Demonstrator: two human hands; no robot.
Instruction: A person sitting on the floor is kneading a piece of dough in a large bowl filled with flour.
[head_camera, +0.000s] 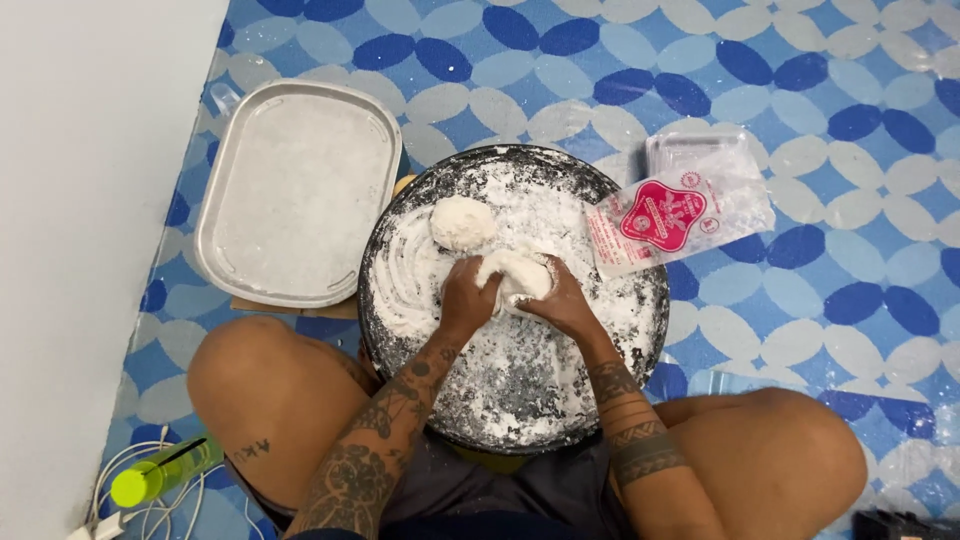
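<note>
A round dark pan (640, 330) dusted with white flour sits between my knees on the patterned floor. My left hand (466, 296) and my right hand (562, 303) both press on a lump of white dough (515, 274) in the middle of the pan. A second, rounded ball of dough (462, 222) lies just beyond it, toward the far left of the pan, untouched.
A flour-dusted rectangular metal tray (296, 190) lies left of the pan by the white wall. A clear flour bag with a red label (680, 215) rests at the pan's right rim. A green bottle (160, 475) and white cables lie by my left knee.
</note>
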